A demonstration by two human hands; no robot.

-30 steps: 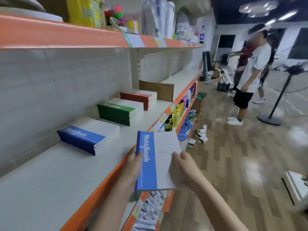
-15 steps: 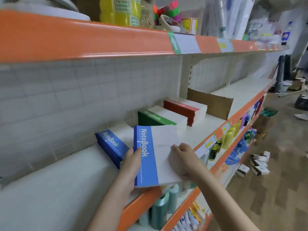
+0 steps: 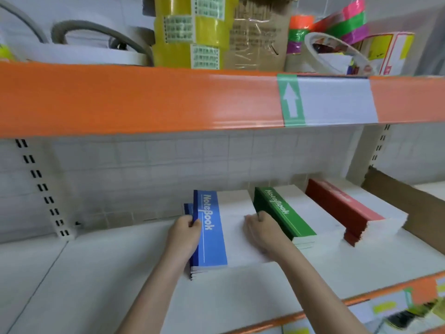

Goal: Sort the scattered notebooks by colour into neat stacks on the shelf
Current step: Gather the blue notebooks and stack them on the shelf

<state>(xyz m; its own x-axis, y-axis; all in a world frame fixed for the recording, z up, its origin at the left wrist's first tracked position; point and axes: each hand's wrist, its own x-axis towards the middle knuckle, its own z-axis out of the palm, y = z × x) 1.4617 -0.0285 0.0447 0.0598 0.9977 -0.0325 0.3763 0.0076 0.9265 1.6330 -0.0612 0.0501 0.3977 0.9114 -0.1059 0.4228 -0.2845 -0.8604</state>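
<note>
The biggest change is where the blue notebook sits: half a second ago it was carried in the air in front of the shelf, and now it lies flat on top of the blue stack, at about 6 o'clock of the view. I judge the placing step nearly done, with only squaring-up left; the lower books jut out a little at the stack's left and near edges.

The shelf is a smooth white board with a glossy orange front lip, backed by a white gridded panel. On it, from 6 towards 3 o'clock, stand the blue stack, the green stack and the red stack, well apart from each other: flat rectangular paper books with matte coloured spine bands and plain white covers. The red stack's near edge looks ragged.

The left hand grips the notebook's spine edge, fingers curled round it. The right hand rests on the white cover, fingers bent at its right edge; whether they pinch that edge I cannot tell.
</note>
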